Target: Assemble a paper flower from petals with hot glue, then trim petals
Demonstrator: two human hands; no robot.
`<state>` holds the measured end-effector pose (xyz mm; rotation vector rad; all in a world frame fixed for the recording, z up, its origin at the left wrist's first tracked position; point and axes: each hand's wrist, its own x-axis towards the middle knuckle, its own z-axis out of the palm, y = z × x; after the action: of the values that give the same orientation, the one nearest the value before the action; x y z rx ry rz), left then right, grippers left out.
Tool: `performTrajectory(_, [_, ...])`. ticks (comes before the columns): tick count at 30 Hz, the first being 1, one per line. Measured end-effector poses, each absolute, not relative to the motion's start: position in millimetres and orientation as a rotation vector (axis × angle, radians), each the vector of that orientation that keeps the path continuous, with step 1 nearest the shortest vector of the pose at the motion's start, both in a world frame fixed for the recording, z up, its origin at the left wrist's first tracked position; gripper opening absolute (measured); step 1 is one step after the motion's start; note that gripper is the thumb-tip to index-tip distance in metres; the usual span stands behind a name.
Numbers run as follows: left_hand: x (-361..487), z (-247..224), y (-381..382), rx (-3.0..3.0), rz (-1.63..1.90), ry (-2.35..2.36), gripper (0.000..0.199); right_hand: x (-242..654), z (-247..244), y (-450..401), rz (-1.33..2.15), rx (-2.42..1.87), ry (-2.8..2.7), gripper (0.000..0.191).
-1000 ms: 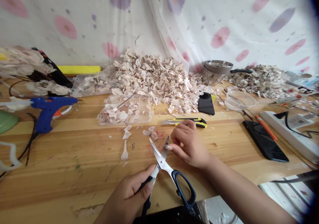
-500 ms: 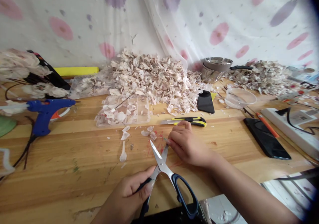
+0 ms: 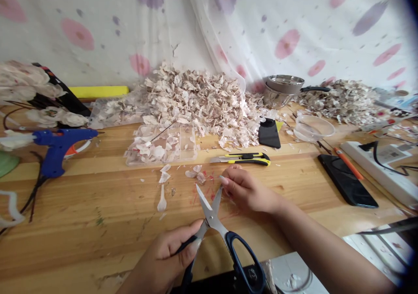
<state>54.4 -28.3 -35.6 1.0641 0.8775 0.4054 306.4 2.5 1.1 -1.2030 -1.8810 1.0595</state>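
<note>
My left hand [image 3: 170,252] is closed round one handle of a pair of scissors [image 3: 211,217]. The blades stand apart and point away from me, while the other dark blue loop hangs free on the right. At the tip of the right blade, my right hand [image 3: 246,189] has its thumb and fingers pinched together; whatever lies between them is hidden. Beyond the blade tips lie a few pale petals [image 3: 197,173] on the wooden table [image 3: 124,224]. A long-stemmed petal [image 3: 162,201] rests to their left. Behind my right hand is a yellow and black utility knife [image 3: 246,158].
A large petal heap [image 3: 196,100] stands at the back, behind a clear compartment box [image 3: 186,150]. On the left is a blue glue gun [image 3: 58,148]. To the right are a black phone [image 3: 348,180], a white power strip [image 3: 379,167], a clear dish [image 3: 313,128] and metal bowls [image 3: 282,91].
My right hand has shifted slightly, its fingers curling in closer round the blade tip. The scissors' free loop has swung a little lower. My left hand keeps its grip.
</note>
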Motion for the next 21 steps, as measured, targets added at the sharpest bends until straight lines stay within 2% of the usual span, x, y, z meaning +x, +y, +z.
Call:
performTrajectory(4, [54.3,-34.9,-27.8,1.063,0.415,0.844,0.049,305.6,-4.4,1.3,1.412,-1.124,-1.608,0.042])
performTrajectory(6, [54.5,-34.6,-28.5,1.076,0.415,0.833,0.05,305.0,-5.4,1.6,1.458,-1.115,-1.58,0.041])
performTrajectory(8, [55.6,-33.5,-29.4,1.096,0.415,0.854,0.054,304.6,-4.1,2.7,1.277,-1.189,-1.733,0.041])
performTrajectory(12, [61.3,-27.0,-29.9,1.21,0.408,0.943,0.06,304.5,0.7,4.4,0.475,-1.312,-2.192,0.04])
performTrajectory(14, [64.5,-23.5,-29.5,1.271,0.394,0.931,0.06,304.6,1.4,3.8,0.229,-1.289,-2.275,0.041])
performTrajectory(21, [66.0,-24.2,-29.2,1.208,0.367,0.972,0.065,303.3,1.9,0.8,-0.033,-1.296,-2.331,0.034])
